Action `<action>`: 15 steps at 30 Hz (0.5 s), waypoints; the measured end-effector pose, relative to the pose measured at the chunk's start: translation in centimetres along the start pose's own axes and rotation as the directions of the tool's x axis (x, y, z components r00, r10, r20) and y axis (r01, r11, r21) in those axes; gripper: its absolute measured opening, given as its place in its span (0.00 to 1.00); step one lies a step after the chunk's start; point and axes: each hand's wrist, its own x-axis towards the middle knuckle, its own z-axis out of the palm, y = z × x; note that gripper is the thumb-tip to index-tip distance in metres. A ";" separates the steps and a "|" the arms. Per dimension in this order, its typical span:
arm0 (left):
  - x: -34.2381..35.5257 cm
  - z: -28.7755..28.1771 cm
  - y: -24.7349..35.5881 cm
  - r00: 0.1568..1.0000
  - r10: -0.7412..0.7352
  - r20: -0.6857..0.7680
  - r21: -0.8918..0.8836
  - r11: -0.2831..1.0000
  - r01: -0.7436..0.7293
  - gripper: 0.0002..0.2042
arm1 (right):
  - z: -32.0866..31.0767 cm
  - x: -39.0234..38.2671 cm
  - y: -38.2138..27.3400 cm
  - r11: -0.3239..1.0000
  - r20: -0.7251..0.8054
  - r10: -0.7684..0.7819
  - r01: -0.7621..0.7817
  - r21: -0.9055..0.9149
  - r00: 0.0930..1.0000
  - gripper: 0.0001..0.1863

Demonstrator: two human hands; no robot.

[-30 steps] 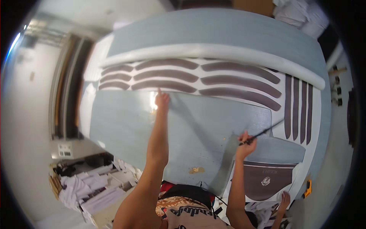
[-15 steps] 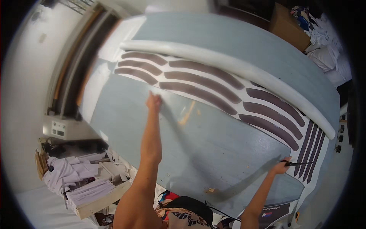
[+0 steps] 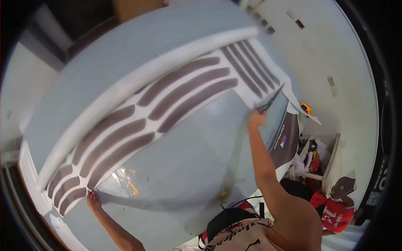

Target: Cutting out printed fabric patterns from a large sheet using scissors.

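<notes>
A long white sheet [image 3: 143, 112] printed with dark brown curved strips lies across the table, its far side wound into a thick white roll [image 3: 138, 80]. My left hand [image 3: 94, 201] is closed, fingers pinching the near edge of the sheet close to its left end. In my right hand [image 3: 257, 119] is a pair of black scissors [image 3: 271, 101], the blades pointing away to the right beside a group of straight dark strips [image 3: 251, 69]. A narrow white strip of sheet [image 3: 301, 108] hangs past the table's right edge near the blade tips.
The grey-blue table [image 3: 184, 167] carries a patch of clear and tan tape [image 3: 125, 182]. On its right edge lies a dark printed piece [image 3: 285, 140]. Beyond are an orange-and-black object [image 3: 306, 109], a bin of cloth [image 3: 320, 159], and a person in red [image 3: 337, 213] wearing a cap.
My view has swung toward the right. My left hand, earlier apart from the sheet, now grips its edge. My right hand still holds the scissors, by the straight strips.
</notes>
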 end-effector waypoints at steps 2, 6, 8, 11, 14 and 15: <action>-0.7 1.4 0.5 1.000 -0.024 0.009 0.058 0.998 0.024 0.06 | 0.2 2.7 1.6 0.985 -0.008 0.155 -0.154 0.076 0.988 0.27; 0.3 7.9 -5.6 0.996 -0.075 -0.051 -0.015 0.997 0.074 0.06 | 3.3 13.6 5.5 0.929 0.143 0.224 -0.256 0.267 0.964 0.24; -0.8 6.2 -2.9 0.998 -0.051 -0.031 -0.006 0.999 0.051 0.07 | 4.8 11.7 5.7 0.918 0.207 0.286 -0.330 0.220 0.936 0.23; -1.9 4.2 0.1 0.999 -0.022 0.048 0.011 1.000 0.021 0.07 | 5.0 10.9 5.7 0.873 0.287 0.325 -0.403 0.275 0.901 0.23; -3.3 5.2 -3.5 1.000 -0.026 -0.004 0.015 1.000 0.027 0.08 | 0.7 14.6 4.8 0.913 0.255 0.252 -0.317 0.256 0.933 0.22; -4.1 5.4 -5.1 0.997 -0.040 -0.064 0.013 0.999 0.040 0.08 | -1.3 14.9 4.6 0.918 0.234 0.253 -0.309 0.248 0.939 0.22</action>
